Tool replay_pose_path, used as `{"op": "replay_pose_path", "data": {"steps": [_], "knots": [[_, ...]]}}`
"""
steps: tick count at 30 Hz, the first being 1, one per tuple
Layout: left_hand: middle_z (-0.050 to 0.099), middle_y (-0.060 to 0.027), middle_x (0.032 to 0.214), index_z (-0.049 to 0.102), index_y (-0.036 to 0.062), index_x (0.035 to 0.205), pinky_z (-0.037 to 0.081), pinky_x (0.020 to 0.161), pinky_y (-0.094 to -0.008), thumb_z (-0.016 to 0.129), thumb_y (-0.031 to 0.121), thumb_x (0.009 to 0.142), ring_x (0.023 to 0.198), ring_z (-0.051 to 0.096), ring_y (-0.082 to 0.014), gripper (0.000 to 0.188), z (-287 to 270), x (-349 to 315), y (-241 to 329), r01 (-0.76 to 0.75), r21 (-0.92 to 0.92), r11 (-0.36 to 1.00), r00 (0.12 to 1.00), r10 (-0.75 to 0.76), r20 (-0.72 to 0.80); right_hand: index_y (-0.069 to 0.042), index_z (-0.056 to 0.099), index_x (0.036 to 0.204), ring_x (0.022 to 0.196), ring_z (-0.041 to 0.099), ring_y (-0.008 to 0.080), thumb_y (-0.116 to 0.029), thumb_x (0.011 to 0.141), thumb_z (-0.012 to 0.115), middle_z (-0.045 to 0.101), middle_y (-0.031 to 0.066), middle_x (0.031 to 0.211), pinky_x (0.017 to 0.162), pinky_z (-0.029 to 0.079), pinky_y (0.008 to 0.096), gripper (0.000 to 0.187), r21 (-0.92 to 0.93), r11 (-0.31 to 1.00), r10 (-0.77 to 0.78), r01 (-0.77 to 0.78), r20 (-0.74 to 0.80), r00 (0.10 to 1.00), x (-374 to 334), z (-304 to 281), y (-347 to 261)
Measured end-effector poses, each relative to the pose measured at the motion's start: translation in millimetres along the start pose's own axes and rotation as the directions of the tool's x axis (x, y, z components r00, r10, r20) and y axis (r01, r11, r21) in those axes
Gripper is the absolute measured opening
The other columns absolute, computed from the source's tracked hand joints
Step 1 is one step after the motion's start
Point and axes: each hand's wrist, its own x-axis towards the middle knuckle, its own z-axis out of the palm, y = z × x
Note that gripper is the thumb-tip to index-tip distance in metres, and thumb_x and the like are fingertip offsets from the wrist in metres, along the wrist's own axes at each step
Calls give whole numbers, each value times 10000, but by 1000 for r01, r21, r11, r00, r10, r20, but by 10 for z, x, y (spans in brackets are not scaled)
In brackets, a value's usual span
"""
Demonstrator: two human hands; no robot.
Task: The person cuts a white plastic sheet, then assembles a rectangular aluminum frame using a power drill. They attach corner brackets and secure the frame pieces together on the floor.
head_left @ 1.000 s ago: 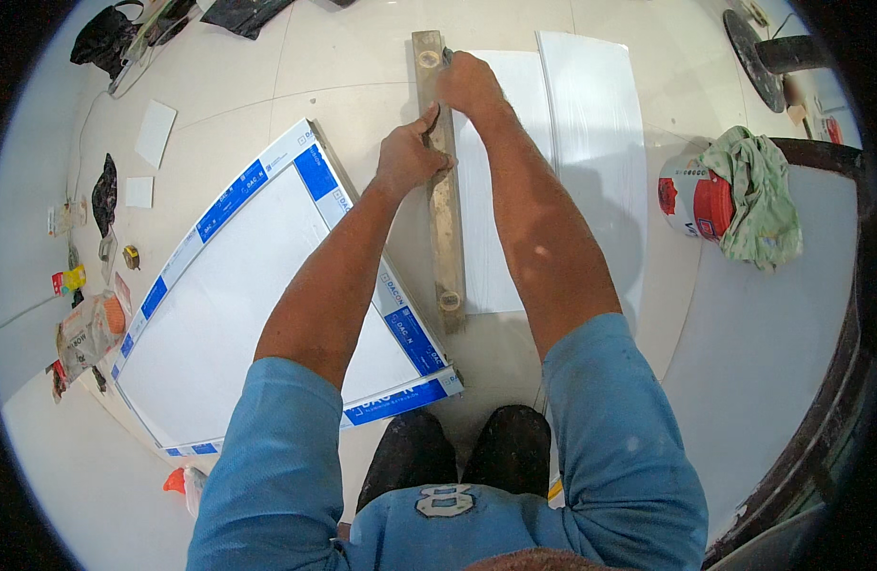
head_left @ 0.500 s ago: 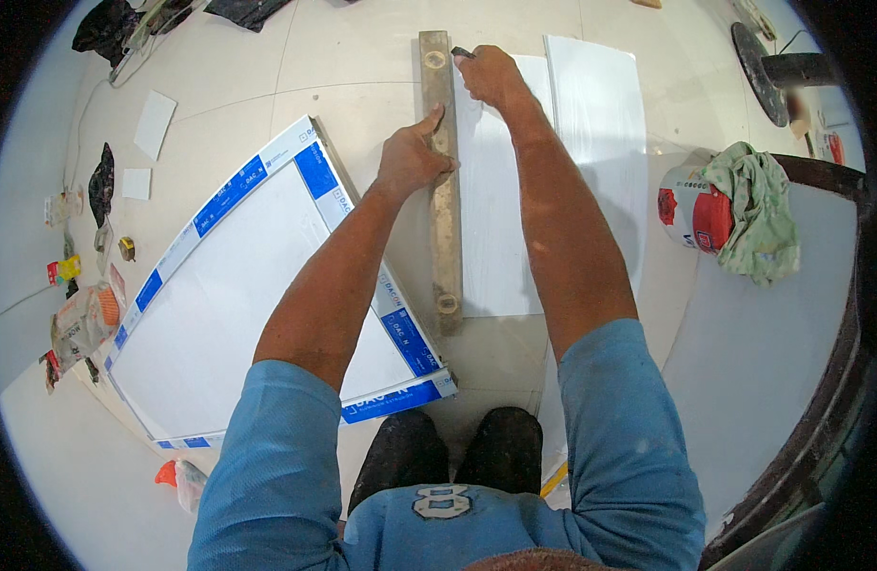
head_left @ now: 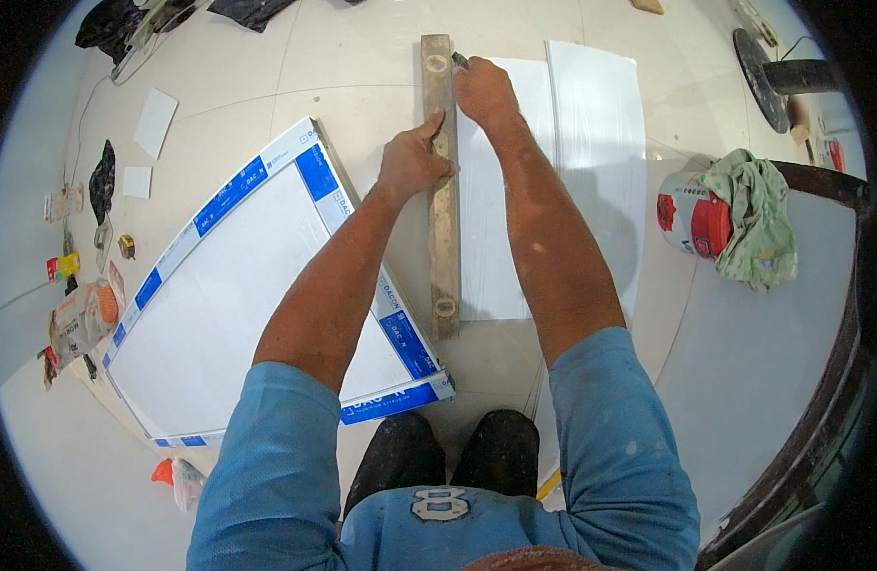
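A long, worn spirit level (head_left: 444, 224) with round windows near its ends lies along the left edge of a white panel (head_left: 491, 238). My left hand (head_left: 414, 160) holds it down around the middle, the fingers gripping across the bar. Near the far end of the level, my right hand (head_left: 486, 93) is closed round a small black tool (head_left: 460, 60). The tool's tip meets the level's right edge; its exact kind is hidden by my fist. A second white panel (head_left: 600, 114) lies just right of the first.
On the left floor lies a white framed panel (head_left: 238, 285) with blue-printed film. A bucket (head_left: 684, 214) with a green cloth (head_left: 757, 224) stands at right, beside a dark-edged board (head_left: 762, 333). A tape measure (head_left: 126, 246) and plastic bags (head_left: 81, 319) lie far left.
My right hand has come slightly toward me along the level with the black tool, its forearm shifting left. My left hand stays on the level.
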Motion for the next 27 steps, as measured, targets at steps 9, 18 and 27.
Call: {"op": "replay_pose_path", "data": {"steps": [9, 18, 27], "knots": [[795, -200, 1201, 469, 157, 1660, 603, 982, -383, 983, 224, 720, 1083, 781, -305, 1074, -38, -27, 27, -26, -10, 1000, 1000, 25, -13, 71, 683, 1243, 1126, 746, 471, -250, 1056, 591, 753, 327, 1161, 982, 609, 541, 383, 15, 1000, 21, -21, -14, 1000, -72, 46, -137], [802, -200, 1173, 476, 150, 1655, 620, 939, -380, 979, 218, 730, 1024, 793, -293, 1056, -46, -12, 37, -1, -13, 1000, 1000, 1, 4, 55, 675, 1271, 1113, 748, 478, -225, 1053, 594, 757, 320, 1140, 960, 615, 558, 364, 52, 999, -9, 13, -84, 996, -91, 114, -90], [798, -210, 1185, 454, 166, 1669, 622, 960, -379, 975, 207, 741, 1041, 794, -286, 1065, -57, -41, 69, 18, -7, 1000, 1000, -18, 12, 60, 737, 1162, 1104, 754, 467, -199, 1018, 609, 769, 292, 1139, 981, 603, 534, 322, -35, 996, -83, 83, 1, 997, 70, 48, -51]]}}
